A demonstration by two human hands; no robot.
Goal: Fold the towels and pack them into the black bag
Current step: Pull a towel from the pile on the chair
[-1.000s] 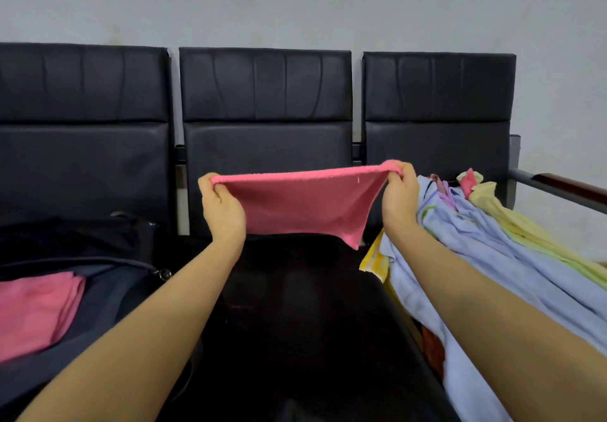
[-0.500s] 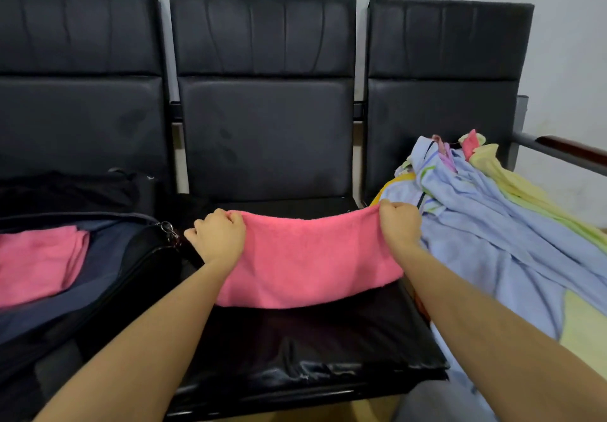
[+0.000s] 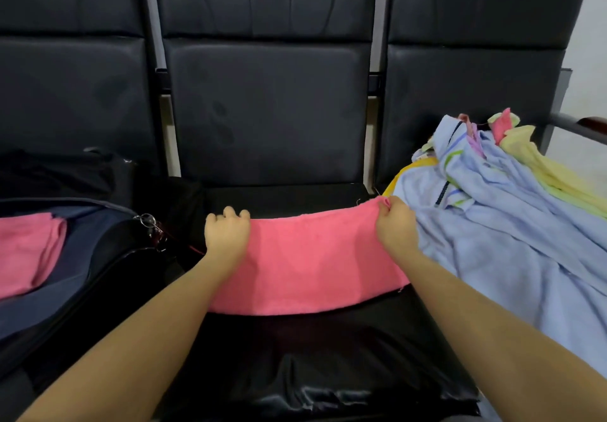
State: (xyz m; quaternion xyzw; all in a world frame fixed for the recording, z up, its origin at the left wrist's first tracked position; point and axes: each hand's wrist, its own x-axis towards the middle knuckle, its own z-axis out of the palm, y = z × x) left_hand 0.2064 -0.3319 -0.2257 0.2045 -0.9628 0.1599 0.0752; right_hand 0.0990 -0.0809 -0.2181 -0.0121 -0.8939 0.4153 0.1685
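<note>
A pink towel (image 3: 312, 264) lies spread on the middle seat (image 3: 328, 356) of a row of black chairs. My left hand (image 3: 226, 237) grips its far left corner with curled fingers. At the far right corner, my right hand (image 3: 395, 226) pinches the towel's edge. The black bag (image 3: 108, 257) sits open on the left seat, and a folded pink towel (image 3: 28, 251) lies inside it. A heap of unfolded towels (image 3: 512, 224), mostly light blue with yellow ones behind, covers the right seat.
Black chair backs (image 3: 266, 109) rise right behind the seats. A metal zipper ring (image 3: 147, 221) hangs at the bag's near corner. An armrest (image 3: 584, 126) juts out at the far right, past the towel heap.
Both hands came down from holding the pink towel stretched in the air and laid it on the middle seat. The view tilted down and closer to the seat.
</note>
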